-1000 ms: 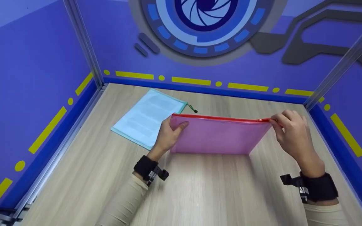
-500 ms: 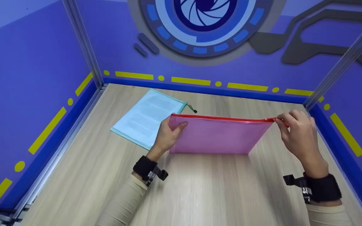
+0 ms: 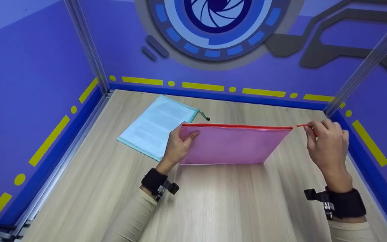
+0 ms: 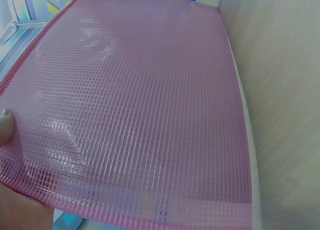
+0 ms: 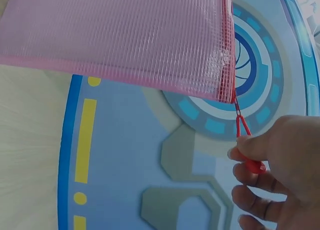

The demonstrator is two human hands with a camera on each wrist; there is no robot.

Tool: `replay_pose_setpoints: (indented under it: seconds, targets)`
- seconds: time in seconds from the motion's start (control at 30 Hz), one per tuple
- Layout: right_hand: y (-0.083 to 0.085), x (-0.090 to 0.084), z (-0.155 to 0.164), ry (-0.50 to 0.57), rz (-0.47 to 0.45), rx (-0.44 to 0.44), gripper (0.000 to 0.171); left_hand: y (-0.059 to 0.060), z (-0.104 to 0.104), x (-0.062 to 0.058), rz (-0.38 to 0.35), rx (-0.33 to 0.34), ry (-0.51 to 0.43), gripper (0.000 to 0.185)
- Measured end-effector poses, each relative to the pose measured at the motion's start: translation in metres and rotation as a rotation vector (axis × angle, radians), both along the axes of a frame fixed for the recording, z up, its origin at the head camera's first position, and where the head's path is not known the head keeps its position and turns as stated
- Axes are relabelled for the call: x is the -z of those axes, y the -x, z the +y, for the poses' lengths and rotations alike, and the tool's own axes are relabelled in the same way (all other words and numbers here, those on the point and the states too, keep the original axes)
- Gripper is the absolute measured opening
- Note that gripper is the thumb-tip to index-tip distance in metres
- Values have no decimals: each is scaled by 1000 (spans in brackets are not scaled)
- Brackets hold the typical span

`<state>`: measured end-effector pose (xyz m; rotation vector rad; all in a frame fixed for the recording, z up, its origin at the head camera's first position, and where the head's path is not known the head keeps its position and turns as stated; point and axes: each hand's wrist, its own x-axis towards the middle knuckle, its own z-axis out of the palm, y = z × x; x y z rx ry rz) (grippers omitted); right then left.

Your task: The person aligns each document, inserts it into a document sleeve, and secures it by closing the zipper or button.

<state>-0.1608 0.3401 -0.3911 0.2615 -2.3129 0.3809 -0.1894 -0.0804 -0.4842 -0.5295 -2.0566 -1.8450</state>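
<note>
Toward the far-left corner of the table (image 3: 89,188) a pale blue pouch (image 3: 158,129) lies flat, its small green pull pointing at the far edge, close to the left hand (image 3: 176,148). That hand grips the left end of the pink mesh pouch (image 3: 228,146), thumb curled over the front face and the other fingers hidden behind it. The pouch stands on its long lower edge near the middle of the table, red zipper (image 3: 237,126) uppermost and drawn to the right end. At that end the right hand (image 3: 328,151) pinches the red zipper pull (image 5: 248,155) between thumb and forefinger, the remaining fingers loosely curled beneath it; the pull hangs just past the pouch's right corner. To handle this well, I judge the left hand should brace firmly against the pull, and the tug should stay in line with the zipper teeth so the soft mesh does not buckle. Room is tight on the right, where the right hand sits near the blue side wall (image 3: 381,134); the near half of the table offers open wood, and the left side has space short of the blue pouch.
</note>
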Motion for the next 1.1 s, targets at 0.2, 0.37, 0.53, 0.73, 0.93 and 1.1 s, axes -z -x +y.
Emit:
replay_pose_setpoints:
  seconds: [0.2,0.37,0.53,0.73,0.93,1.1]
  targets:
    - [0,5,-2,46,10,66,15,-2,2,-1,54,-13,6,18]
    - [-5,7,-11,119,-31,90,20,-13,11,-5,269,-118,48,12]
    - [-17,6,-34,342,-280,-203,34,-26,26,-14,616,-182,157,11]
    - [-22,7,-71,963,-844,-632,52,-47,52,-20,1089,-237,492,9]
    - [-22,9,-82,1238,-868,-647,37,-59,67,-10,1195,-206,702,19]
    - [-17,16,-78,1208,-859,-674,49,-60,66,10,1084,-6,739,43]
